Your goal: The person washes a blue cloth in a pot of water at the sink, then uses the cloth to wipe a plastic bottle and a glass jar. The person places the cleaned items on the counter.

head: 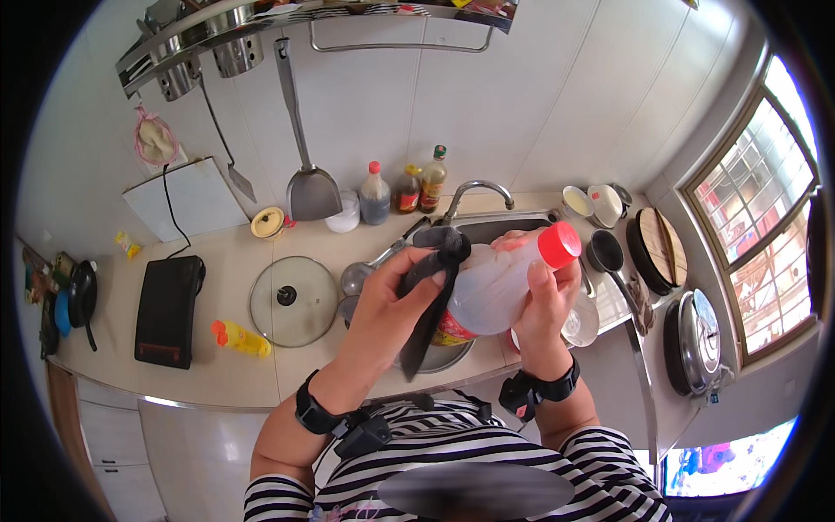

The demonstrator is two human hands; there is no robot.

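My right hand grips a translucent plastic bottle near its red cap. The bottle is tilted, cap up to the right, and has a red and yellow label low on its side. Pinched between the thumb and fingers of my left hand is a dark cloth, which lies against the bottle's left side and hangs down past it. Both hands are above the counter, in front of the sink. Beneath the bottle shows part of a round metal vessel, mostly hidden.
A glass lid, a yellow squeeze bottle and a black appliance lie on the left. Sauce bottles stand behind, beside the faucet. At right are a black ladle-like pan, a wooden lid and a lidded pot.
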